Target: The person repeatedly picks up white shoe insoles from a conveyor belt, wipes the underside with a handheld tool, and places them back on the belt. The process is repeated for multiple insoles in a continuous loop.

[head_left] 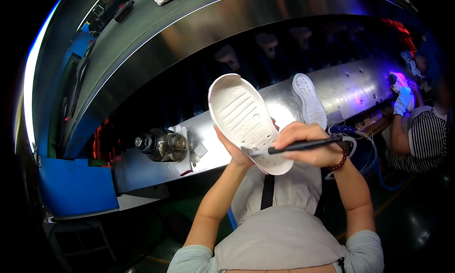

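A white shoe sole (239,107) is tilted up in front of me, its hollow inner side facing me. My left hand (232,149) grips it from the left and below, fingers partly hidden behind it. Between the fingers of my right hand (313,147) is a slim black-handled brush (303,146). The pale bristles lie against the lower left part of the sole, near some small holes. A second white sole (310,100) rests on the metal bench (339,83) just beyond my right hand.
A dark jar with a black cap (166,145) stands on the bench to the left, beside a light cloth. Behind runs a dark recess with several shoe-shaped forms (268,44). A conveyor (142,21) curves above it. At right a gloved co-worker (414,130) sits under purple light.
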A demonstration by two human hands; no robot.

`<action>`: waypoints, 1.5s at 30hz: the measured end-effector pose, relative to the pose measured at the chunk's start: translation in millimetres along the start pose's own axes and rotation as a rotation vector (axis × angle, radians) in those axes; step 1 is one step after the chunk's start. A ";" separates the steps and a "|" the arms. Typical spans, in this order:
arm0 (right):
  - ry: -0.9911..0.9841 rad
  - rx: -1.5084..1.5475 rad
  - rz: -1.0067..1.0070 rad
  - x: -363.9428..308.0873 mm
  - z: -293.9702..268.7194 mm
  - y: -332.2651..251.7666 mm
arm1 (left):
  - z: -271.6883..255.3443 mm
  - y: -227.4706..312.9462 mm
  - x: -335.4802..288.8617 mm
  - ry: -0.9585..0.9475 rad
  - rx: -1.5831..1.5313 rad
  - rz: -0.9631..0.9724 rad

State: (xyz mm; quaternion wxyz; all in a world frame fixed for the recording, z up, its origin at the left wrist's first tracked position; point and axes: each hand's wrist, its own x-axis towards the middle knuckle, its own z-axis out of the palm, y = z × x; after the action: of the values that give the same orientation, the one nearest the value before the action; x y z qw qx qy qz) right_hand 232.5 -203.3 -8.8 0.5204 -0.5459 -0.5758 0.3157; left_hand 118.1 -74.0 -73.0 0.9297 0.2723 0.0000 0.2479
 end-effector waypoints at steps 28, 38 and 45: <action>0.344 0.535 0.179 -15.4 22.5 10.3 | 18.9 7.2 8.0 -0.115 -0.075 0.000; 0.076 0.576 0.024 -16.5 6.2 8.9 | 14.8 11.4 3.9 -0.065 -0.134 -0.086; -0.343 0.234 0.030 -5.0 -16.0 -3.3 | -5.6 24.9 1.8 -0.128 0.159 -0.276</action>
State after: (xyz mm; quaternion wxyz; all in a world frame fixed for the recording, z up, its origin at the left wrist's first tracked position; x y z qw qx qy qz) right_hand 245.9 -212.0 -2.8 0.4698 -0.4283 -0.6073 0.4766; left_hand 107.5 -52.2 -64.9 0.9286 0.3575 -0.0021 0.0992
